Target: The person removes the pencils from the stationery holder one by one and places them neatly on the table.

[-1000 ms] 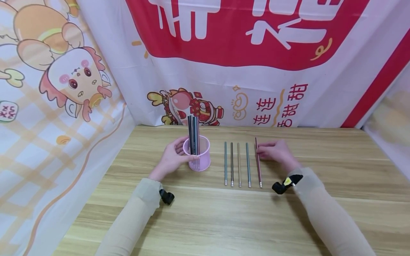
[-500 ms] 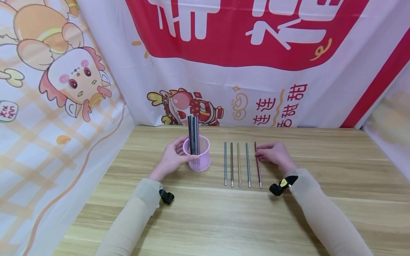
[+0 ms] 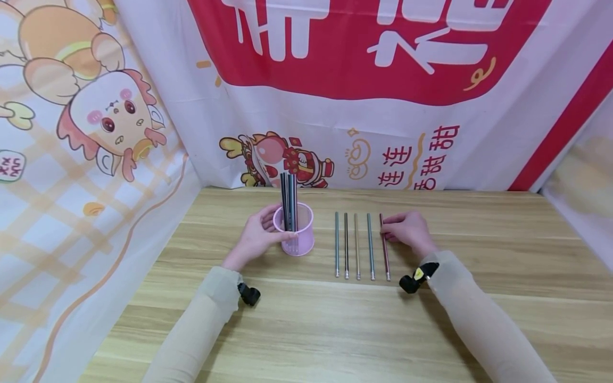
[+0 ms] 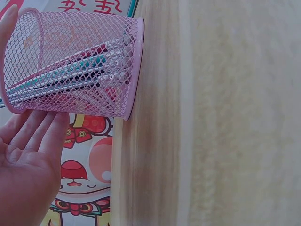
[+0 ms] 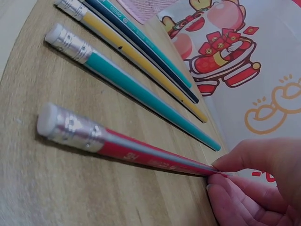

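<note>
A pink mesh pencil cup (image 3: 306, 242) stands upright on the table, with several dark pencils (image 3: 290, 199) leaning in it. My left hand (image 3: 256, 234) holds the cup from its left side, thumb across the front and fingers against the far side. In the left wrist view, erasers and metal ferrules show through the mesh. Between thumb and fingers, my right hand (image 3: 409, 231) pinches a red pencil (image 5: 155, 153) near its far end. That pencil lies at the right end of a row, with a teal pencil (image 5: 136, 94) beside it; eraser ends point toward me.
Left of the teal pencil lie a yellow pencil (image 3: 357, 247), a black pencil (image 3: 347, 247) and another teal pencil (image 3: 337, 244), roughly parallel. A printed cloth (image 3: 345, 143) hangs along the back edge of the wooden table (image 3: 306, 330). Another patterned cloth (image 3: 96, 223) borders the left.
My right hand has shifted slightly left and toward me, and the red pencil's far end came down level with the row. The left hand and the cup stay in place.
</note>
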Available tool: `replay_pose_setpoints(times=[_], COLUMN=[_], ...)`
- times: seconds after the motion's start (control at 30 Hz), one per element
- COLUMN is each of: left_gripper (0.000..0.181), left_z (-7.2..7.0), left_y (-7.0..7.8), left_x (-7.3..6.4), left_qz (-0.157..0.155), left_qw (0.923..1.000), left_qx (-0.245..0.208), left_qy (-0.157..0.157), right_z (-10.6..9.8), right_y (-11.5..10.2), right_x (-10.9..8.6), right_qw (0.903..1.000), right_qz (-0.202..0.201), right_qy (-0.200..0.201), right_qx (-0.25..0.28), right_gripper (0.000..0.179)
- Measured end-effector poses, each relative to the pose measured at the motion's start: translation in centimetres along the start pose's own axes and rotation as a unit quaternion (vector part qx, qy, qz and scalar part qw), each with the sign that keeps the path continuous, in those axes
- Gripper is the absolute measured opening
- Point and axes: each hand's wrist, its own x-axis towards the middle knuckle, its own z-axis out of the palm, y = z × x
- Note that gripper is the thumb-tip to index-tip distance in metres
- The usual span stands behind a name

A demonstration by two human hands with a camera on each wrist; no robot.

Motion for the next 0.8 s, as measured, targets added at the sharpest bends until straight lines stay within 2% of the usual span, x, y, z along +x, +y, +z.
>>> replay_pose_setpoints(times=[0.07,0.17,0.4,0.8], left_gripper=[0.091,0.091,0.092,0.091], left_z=[0.10,0.12,0.07,0.08], left_y=[0.66,0.81,0.82,0.80], left_x=[-0.38,-0.50,-0.43,-0.45], left_qz=[0.001,0.001,-0.004,-0.003], left_qw=[1.0000,1.0000,1.0000,1.0000], left_qx=[-0.001,0.000,0.002,0.001], left_qy=[-0.001,-0.002,-0.002,-0.001], right_z=[0.07,0.17,0.16,-0.06], right_y=[0.09,0.20,0.24,0.25], right_x=[0.11,0.28,0.13,-0.11], right_qw=[1.0000,1.0000,0.9999,0.9999], right_qz=[-0.001,-0.001,-0.015,-0.013], right_qy=[0.003,0.008,0.003,-0.004], right_qx=[-0.004,-0.005,-0.004,0.000], right_gripper=[0.033,0.032,0.033,0.035])
